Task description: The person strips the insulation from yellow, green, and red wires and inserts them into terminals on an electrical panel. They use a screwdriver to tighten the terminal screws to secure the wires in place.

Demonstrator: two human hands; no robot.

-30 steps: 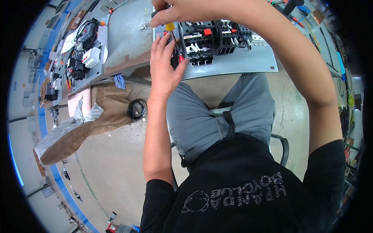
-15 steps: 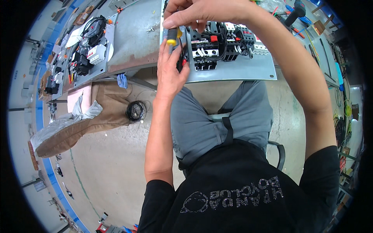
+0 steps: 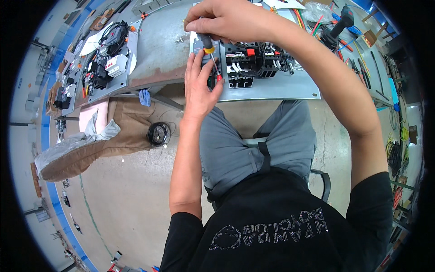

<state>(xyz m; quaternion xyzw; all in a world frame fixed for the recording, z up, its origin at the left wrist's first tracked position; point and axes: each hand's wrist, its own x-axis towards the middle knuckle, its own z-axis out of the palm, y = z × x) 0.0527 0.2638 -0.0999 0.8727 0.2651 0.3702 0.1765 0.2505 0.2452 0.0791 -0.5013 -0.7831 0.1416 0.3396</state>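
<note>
The right hand point(image 3: 226, 20), fingers gripping a yellow-and-black-handled screwdriver point(image 3: 208, 45), is re-exposing its metal shaft point(image 3: 213, 59), suggesting realignment; left hand point(image 3: 199, 88), grip unclear.

The screwdriver point(image 3: 208, 48) is showing black and yellow, the plate point(image 3: 283, 93) pale grey. A block point(image 3: 251, 52) is glowing red among black parts point(image 3: 241, 83). The trousers point(image 3: 226, 147) are showing grey; silvery studs point(image 3: 297, 233) are patterning the black shirt point(image 3: 276, 204). A green line point(image 3: 90, 216) is striping the beige floor point(image 3: 136, 190).

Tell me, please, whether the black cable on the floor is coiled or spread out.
Coiled: the cable lies gathered in round, overlapping loops.
</note>
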